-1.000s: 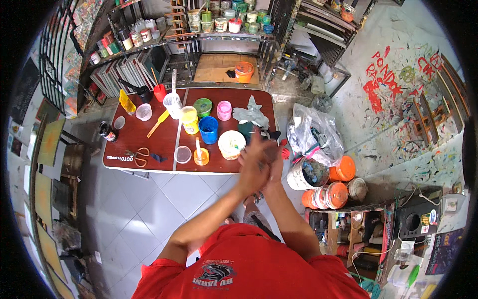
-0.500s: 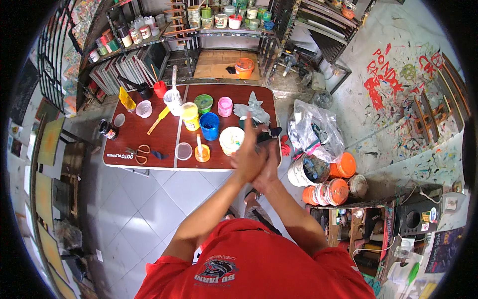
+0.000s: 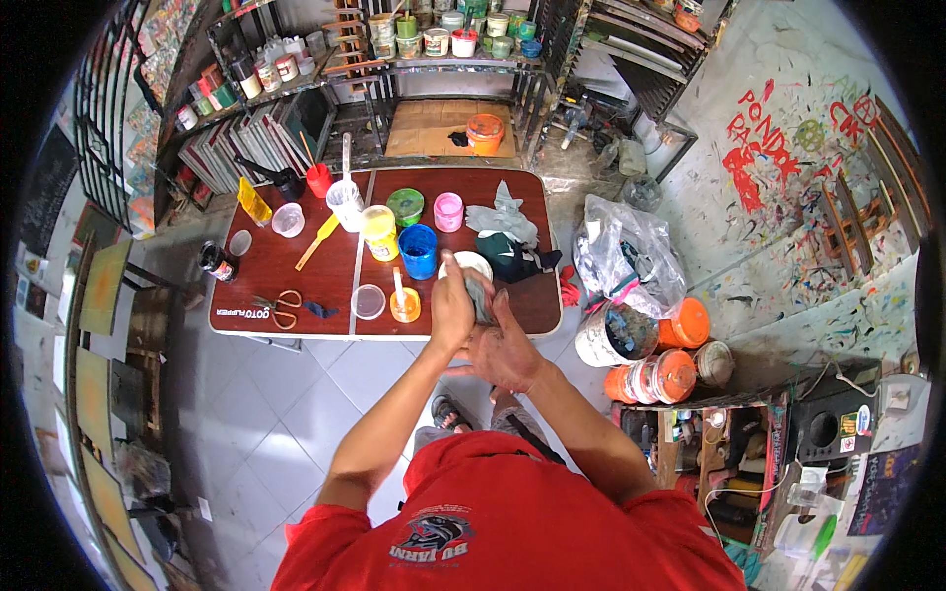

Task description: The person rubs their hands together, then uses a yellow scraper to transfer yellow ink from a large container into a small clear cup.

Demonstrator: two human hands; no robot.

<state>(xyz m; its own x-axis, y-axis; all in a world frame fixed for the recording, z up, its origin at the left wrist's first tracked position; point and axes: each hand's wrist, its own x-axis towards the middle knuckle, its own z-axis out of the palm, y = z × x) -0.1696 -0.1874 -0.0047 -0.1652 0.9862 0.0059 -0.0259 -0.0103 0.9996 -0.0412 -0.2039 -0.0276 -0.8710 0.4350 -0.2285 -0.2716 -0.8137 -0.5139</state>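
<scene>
My left hand [image 3: 454, 311] is raised over the table's front edge, its fingers wrapped round what looks like a small grey cloth [image 3: 480, 294]. My right hand [image 3: 505, 353] meets it from the right and below, touching the left hand and the cloth, with its thumb up and fingers stretched out. A white tub [image 3: 471, 262] stands behind the hands, partly hidden by them. Just left of it are an open jar of blue paint [image 3: 419, 254] and a small orange cup [image 3: 405, 305] with a pale stick in it. Dark cloth [image 3: 505, 258] and grey rags [image 3: 505, 219] lie at the table's right.
The brown table [image 3: 286, 264] also carries yellow [image 3: 379, 234], green [image 3: 405, 205] and pink [image 3: 448, 211] paint pots, scissors [image 3: 286, 309] and a yellow spatula [image 3: 317, 242]. Right of it stand a plastic bag [image 3: 631, 251], a white bucket [image 3: 603, 340] and orange-lidded tubs [image 3: 675, 374].
My hands have shifted slightly left and parted from being pressed together. Grey cloth now shows between them. The dark cloth behind is more exposed; the table items stay put.
</scene>
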